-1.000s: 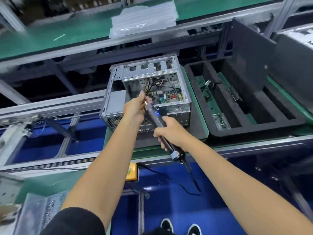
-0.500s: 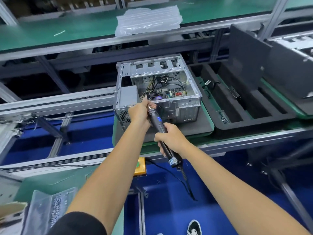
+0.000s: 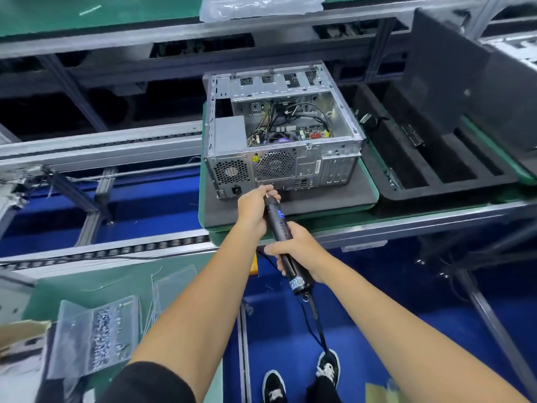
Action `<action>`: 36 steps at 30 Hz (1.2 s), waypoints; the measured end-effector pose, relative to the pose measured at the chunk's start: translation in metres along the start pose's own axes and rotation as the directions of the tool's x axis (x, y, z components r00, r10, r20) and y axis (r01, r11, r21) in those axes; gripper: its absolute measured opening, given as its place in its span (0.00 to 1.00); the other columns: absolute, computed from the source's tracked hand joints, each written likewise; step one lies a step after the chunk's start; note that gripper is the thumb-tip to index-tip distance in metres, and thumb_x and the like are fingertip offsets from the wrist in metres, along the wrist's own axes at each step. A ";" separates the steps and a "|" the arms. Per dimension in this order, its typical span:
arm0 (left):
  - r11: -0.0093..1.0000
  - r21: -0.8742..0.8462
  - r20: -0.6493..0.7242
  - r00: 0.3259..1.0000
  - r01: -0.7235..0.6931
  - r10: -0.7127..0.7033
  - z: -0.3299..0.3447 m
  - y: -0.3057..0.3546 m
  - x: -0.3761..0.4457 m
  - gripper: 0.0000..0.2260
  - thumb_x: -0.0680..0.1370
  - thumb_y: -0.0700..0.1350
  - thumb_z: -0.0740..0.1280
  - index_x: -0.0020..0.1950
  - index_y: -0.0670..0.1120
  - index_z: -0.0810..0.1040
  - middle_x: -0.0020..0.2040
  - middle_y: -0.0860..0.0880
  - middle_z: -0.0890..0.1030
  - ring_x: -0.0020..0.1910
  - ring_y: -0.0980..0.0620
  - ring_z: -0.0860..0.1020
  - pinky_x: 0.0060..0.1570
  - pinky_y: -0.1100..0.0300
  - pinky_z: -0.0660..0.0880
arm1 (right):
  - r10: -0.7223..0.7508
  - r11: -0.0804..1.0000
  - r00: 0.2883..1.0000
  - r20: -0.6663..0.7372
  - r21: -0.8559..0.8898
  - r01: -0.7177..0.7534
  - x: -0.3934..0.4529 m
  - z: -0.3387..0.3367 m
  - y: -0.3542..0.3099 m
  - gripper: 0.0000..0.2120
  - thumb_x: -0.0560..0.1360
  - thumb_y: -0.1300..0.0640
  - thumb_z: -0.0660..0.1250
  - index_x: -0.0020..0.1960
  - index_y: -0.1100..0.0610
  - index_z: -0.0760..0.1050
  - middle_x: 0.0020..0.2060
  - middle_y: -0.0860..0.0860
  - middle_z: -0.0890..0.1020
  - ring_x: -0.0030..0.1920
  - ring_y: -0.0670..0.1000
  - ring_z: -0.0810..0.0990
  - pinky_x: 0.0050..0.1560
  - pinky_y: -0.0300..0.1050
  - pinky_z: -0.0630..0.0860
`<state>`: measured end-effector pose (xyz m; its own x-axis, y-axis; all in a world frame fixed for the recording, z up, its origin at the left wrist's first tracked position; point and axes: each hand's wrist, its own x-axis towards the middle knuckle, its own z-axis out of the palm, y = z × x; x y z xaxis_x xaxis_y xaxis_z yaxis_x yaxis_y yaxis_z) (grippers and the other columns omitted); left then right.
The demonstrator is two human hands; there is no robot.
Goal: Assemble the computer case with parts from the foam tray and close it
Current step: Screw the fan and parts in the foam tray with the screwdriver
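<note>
On a dark pad atop the green carrier at the middle of the line sits the computer case (image 3: pixel 283 132), its top side open so the wires and board inside show, its vented rear panel facing the person. Left of the case, at nine o'clock, the rails run over open blue floor. At three o'clock the foam tray (image 3: pixel 436 181) lies just beside the pad, their edges almost touching; a small black part rests in its nearest slot and a metal piece in the next. A dark panel (image 3: pixel 453 80) leans upright behind the tray, at about two o'clock from the case.

Both hands meet at the case's six o'clock, below its rear panel. The left hand (image 3: pixel 251 207) curls round the front end of the electric screwdriver (image 3: pixel 280 228), fingers pinching near the tip, which sits close to the lower edge of the rear panel; whether the tip touches the metal cannot be told. The right hand (image 3: pixel 296 253) grips the black barrel lower down, fingers wrapped fully round it. A cable (image 3: pixel 315 318) hangs from the tool's rear end toward the floor, past the near rail of the line.

At seven o'clock, on a green bench, lies a clear bag of screws (image 3: pixel 98 330). At twelve o'clock, a clear plastic stack (image 3: pixel 261 5) rests on the upper green shelf.
</note>
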<state>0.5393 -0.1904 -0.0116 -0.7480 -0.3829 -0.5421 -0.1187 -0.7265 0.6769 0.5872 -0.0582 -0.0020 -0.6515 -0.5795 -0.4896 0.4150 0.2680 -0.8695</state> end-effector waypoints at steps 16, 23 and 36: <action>0.997 0.076 0.030 1.000 -0.001 -0.001 -0.010 0.001 0.038 0.06 0.78 0.37 0.60 0.45 0.38 0.75 0.30 0.47 0.76 0.29 0.52 0.74 0.32 0.62 0.74 | -0.017 0.996 0.995 -0.100 -0.091 0.008 0.038 0.008 0.008 0.20 0.67 0.64 0.72 0.55 0.57 0.68 0.45 0.59 0.75 0.38 0.56 0.77 0.44 0.56 0.80; 0.995 0.097 0.022 1.000 0.006 -0.009 -0.014 0.004 0.043 0.07 0.79 0.39 0.59 0.45 0.40 0.75 0.31 0.47 0.76 0.29 0.51 0.74 0.35 0.60 0.74 | 0.004 0.999 0.998 -0.067 -0.047 -0.007 0.039 0.009 0.004 0.20 0.68 0.66 0.70 0.56 0.57 0.67 0.42 0.58 0.75 0.30 0.52 0.77 0.34 0.48 0.78; 0.990 0.142 0.008 1.000 -0.007 0.006 -0.010 0.003 0.040 0.07 0.79 0.37 0.59 0.44 0.40 0.75 0.31 0.47 0.77 0.30 0.51 0.75 0.35 0.60 0.75 | 0.010 0.999 0.997 -0.071 -0.039 -0.013 0.041 0.007 0.005 0.19 0.69 0.66 0.70 0.55 0.55 0.67 0.44 0.59 0.75 0.30 0.52 0.77 0.32 0.47 0.78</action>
<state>0.5148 -0.2138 -0.0360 -0.7541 -0.3823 -0.5339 -0.2049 -0.6354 0.7445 0.5672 -0.0857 -0.0259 -0.6907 -0.5209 -0.5016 0.3980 0.3053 -0.8651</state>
